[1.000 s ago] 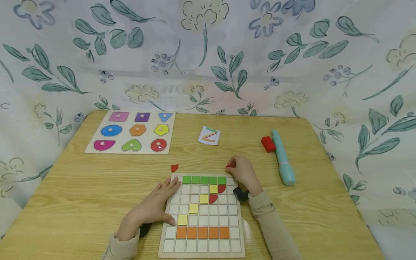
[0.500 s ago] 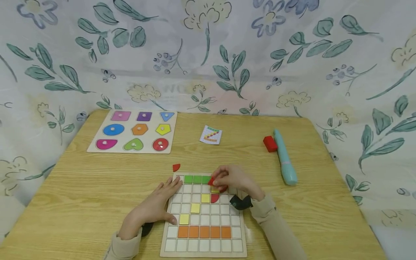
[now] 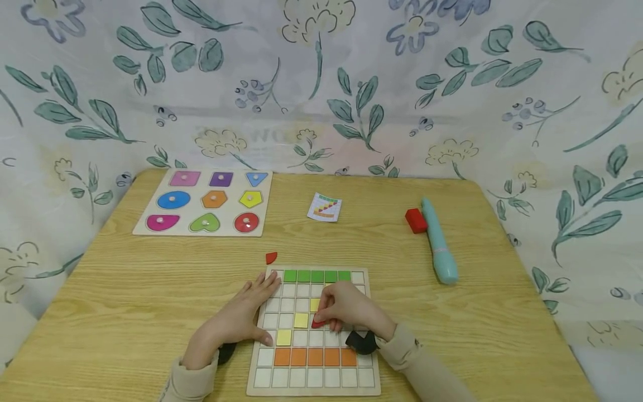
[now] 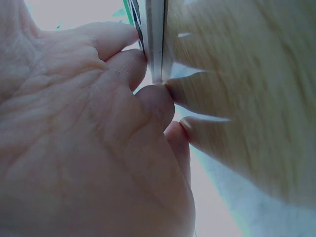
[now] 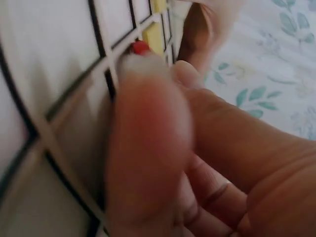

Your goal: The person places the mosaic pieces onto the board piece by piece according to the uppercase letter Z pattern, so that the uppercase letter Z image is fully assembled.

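A square-grid board (image 3: 315, 378) lies in front of me, bearing a row of green squares (image 3: 317, 276), a diagonal of yellow squares (image 3: 301, 320) and a row of orange squares (image 3: 315, 357). My right hand (image 3: 349, 307) pinches a red quarter-circle tile (image 3: 318, 322) between thumb and fingers, just right of a yellow square. In the right wrist view, the thumb hides most of that red tile (image 5: 140, 48). My left hand (image 3: 233, 318) rests with spread fingers along the board's left edge. The right hand covers the red tiles laid on the board.
Another red quarter-circle tile (image 3: 271, 257) lies behind the board's far left corner. Farther back are a knobbed shape puzzle (image 3: 231, 223), a small pattern card (image 3: 324, 207), a red block (image 3: 416, 221) and a teal stick-like object (image 3: 440, 245). A floral cloth (image 3: 281, 111) hangs behind the table.
My right hand has brought the red quarter-circle tile from behind the board's far right corner, leftward and nearer, to the middle of the grid. The left hand has stayed in place.
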A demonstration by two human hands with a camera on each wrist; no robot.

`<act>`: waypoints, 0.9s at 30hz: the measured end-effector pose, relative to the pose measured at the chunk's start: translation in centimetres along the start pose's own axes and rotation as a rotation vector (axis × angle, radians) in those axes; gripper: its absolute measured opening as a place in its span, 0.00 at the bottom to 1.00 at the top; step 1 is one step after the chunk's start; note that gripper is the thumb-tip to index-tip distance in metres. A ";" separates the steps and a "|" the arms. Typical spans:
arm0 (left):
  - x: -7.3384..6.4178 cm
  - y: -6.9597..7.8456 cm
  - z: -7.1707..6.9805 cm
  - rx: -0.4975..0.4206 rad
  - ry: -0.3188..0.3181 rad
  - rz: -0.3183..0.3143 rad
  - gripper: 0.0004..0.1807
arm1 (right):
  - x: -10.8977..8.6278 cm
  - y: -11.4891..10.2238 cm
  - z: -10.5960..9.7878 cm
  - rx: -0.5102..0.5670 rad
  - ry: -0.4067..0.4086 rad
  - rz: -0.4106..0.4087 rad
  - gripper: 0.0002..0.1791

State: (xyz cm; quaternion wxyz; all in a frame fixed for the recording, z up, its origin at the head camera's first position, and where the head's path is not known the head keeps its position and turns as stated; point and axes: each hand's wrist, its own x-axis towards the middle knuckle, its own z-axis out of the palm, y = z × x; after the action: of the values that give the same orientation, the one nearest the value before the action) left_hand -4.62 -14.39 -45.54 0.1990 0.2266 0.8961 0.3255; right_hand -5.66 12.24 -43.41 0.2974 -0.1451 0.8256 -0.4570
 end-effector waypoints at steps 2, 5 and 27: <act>0.0 -0.1 0.0 -0.003 0.000 0.002 0.64 | 0.2 -0.1 0.3 -0.041 0.026 -0.009 0.09; 0.0 -0.2 0.0 0.001 0.002 0.004 0.64 | 0.4 -0.2 0.9 -0.108 0.078 -0.014 0.12; -0.1 0.0 -0.1 0.011 -0.005 0.016 0.63 | 7.1 -3.0 -1.3 0.127 0.008 -0.126 0.16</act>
State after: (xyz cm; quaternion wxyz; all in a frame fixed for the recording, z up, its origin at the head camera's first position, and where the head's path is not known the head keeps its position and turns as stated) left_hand -4.62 -14.48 -45.40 0.1973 0.2357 0.8957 0.3214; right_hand -12.13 7.82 -42.94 0.2733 -0.1756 0.7855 -0.5267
